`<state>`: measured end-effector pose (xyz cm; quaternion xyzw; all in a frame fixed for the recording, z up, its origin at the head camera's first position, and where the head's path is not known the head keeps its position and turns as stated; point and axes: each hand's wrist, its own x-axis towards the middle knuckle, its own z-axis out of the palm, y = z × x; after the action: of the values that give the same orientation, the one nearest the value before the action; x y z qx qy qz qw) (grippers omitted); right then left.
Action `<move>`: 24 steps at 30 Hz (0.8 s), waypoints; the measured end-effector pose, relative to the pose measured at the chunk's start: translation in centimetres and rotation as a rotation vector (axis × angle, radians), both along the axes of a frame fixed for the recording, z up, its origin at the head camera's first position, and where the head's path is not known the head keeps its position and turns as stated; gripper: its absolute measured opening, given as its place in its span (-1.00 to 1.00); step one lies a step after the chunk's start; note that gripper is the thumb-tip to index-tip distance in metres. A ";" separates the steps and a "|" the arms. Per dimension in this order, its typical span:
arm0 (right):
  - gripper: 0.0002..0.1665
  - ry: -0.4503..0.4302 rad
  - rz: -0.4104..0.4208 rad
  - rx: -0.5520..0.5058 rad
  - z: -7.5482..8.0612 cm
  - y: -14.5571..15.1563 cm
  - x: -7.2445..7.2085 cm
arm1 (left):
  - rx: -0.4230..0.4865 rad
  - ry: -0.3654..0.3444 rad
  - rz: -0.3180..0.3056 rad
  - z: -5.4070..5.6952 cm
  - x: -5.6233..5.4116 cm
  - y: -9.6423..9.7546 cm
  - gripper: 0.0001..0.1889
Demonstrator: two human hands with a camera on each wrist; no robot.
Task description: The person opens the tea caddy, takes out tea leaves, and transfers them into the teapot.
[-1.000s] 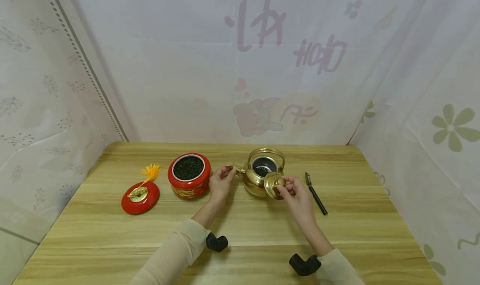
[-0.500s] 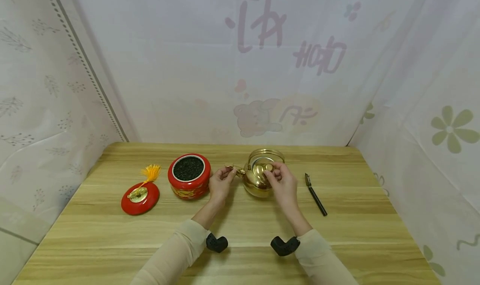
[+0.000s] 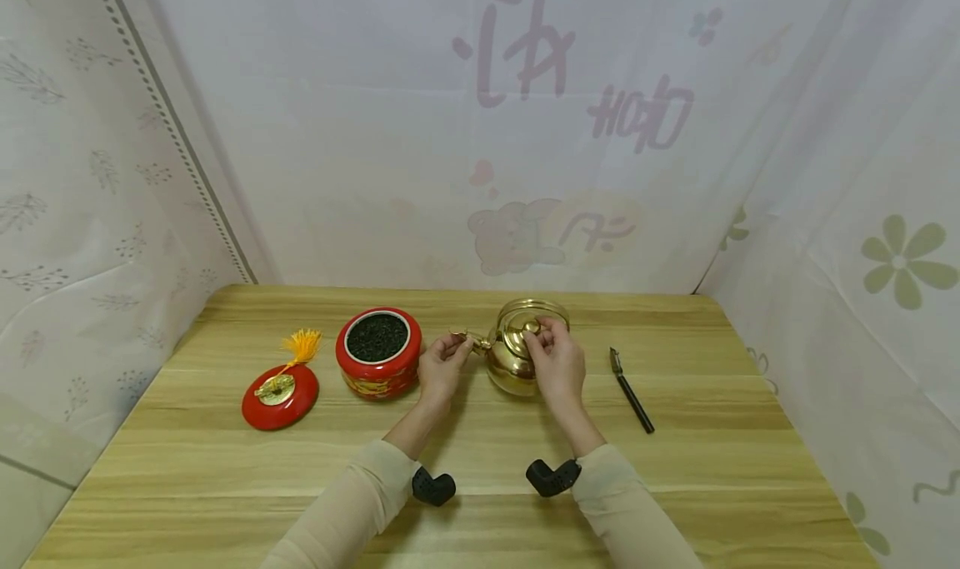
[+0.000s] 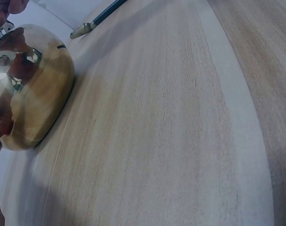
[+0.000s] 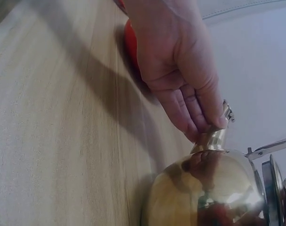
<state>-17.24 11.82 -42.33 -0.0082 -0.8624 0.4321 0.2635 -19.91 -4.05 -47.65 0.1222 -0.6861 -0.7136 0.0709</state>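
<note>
In the head view a shiny gold kettle point(image 3: 510, 375) with a raised hoop handle point(image 3: 531, 303) stands on the wooden table. My left hand point(image 3: 439, 373) pinches its spout point(image 3: 480, 341) between thumb and fingers. The right hand point(image 3: 561, 367) pinches the round knob of the kettle's gold lid point(image 3: 516, 338), which overlaps the mouth from above. From the right wrist, the lid point(image 5: 274, 188) shows with its edge close to the kettle's rim, and the left fingers point(image 5: 190, 113) wrap the spout. The left wrist view catches the kettle's side point(image 4: 44, 94).
Left of the kettle stands a red jar point(image 3: 380, 379) filled with dark tea leaves point(image 3: 377, 336). Farther left lies its red lid point(image 3: 298, 401) with a yellow tassel point(image 3: 303, 344). A slim black-handled tool with a metallic tip point(image 3: 634, 398) lies on the right. Patterned curtains surround the table.
My right hand has carried the kettle lid leftward and back, from beside the opening to over it. The left hand has stayed at the spout.
</note>
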 end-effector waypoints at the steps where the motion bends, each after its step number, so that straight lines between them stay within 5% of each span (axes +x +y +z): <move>1: -0.70 -0.003 -0.004 0.005 0.0 -0.1 -0.1 | -0.003 0.001 0.000 0.0 0.0 0.0 -0.72; 24: -0.68 -0.043 -0.035 0.050 -0.5 0.0 -0.8 | 0.015 0.022 -0.002 -0.1 0.0 0.1 -0.71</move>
<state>-18.07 11.84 -42.82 -0.0257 -0.8781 0.4056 0.2526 -19.90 -4.00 -47.77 0.1142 -0.6800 -0.7203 0.0765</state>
